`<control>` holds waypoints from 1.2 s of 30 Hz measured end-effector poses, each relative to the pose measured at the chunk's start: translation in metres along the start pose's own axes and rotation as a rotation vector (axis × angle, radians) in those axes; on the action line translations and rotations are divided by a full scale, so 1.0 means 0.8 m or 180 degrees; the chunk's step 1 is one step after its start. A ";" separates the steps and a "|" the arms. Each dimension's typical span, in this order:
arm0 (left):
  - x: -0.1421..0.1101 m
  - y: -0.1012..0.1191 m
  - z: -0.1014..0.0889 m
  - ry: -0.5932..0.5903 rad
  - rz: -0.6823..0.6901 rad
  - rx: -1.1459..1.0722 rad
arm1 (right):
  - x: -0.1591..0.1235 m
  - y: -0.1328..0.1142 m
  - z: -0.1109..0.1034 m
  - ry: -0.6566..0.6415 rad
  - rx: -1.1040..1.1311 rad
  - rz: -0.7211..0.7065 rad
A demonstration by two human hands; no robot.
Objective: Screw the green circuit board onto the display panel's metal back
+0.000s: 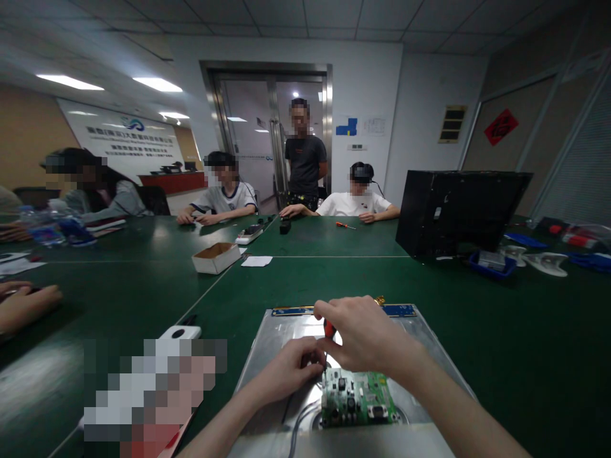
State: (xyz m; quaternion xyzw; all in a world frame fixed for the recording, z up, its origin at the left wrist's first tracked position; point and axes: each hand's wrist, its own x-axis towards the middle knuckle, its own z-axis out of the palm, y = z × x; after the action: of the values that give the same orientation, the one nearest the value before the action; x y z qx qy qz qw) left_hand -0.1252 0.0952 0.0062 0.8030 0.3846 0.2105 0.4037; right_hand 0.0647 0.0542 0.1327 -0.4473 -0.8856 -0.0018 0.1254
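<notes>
My right hand is closed around the red and black handle of a screwdriver, which stands upright with its shaft pointing down. The shaft meets the upper left corner of a green circuit board. Beside the shaft, my left hand has its fingers pinched together; what is between them is hidden. The board lies on a silvery metal panel directly before me. Along the panel's far edge runs a narrow blue circuit strip, partly covered by my right hand. A grey cable curves left of the board.
A large black casing stands at right, near a blue tray. Left of centre are a small open box and white paper. Another person's hand rests at far left. Several people are across the green table.
</notes>
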 end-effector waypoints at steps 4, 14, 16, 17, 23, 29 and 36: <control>-0.001 0.007 -0.002 0.0009 -0.0104 0.0101 | 0.005 -0.003 0.003 0.0017 -0.0315 0.0248; 0.002 -0.010 0.001 -0.0050 0.0078 0.0021 | 0.000 -0.001 0.001 -0.0045 0.0067 -0.0014; 0.002 -0.008 0.001 -0.0020 0.0107 -0.0037 | -0.001 -0.001 0.000 -0.0042 0.0090 -0.0049; 0.002 -0.006 0.001 -0.0004 0.0106 -0.0065 | -0.001 -0.001 0.001 -0.0023 0.0067 -0.0038; 0.000 0.007 -0.002 -0.0054 -0.0072 0.0064 | 0.005 -0.002 0.007 0.0053 -0.0211 0.0178; 0.001 -0.005 -0.001 -0.0021 0.0124 0.0047 | 0.004 -0.002 0.004 0.0023 -0.0164 0.0141; 0.001 -0.004 0.001 0.0075 0.0074 -0.0104 | 0.002 -0.002 0.002 0.0045 -0.0144 0.0049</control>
State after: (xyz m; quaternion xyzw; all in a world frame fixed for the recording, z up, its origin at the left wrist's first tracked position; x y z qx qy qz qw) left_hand -0.1257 0.0963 0.0030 0.7982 0.3765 0.2309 0.4097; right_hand 0.0624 0.0544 0.1317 -0.4568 -0.8809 -0.0241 0.1215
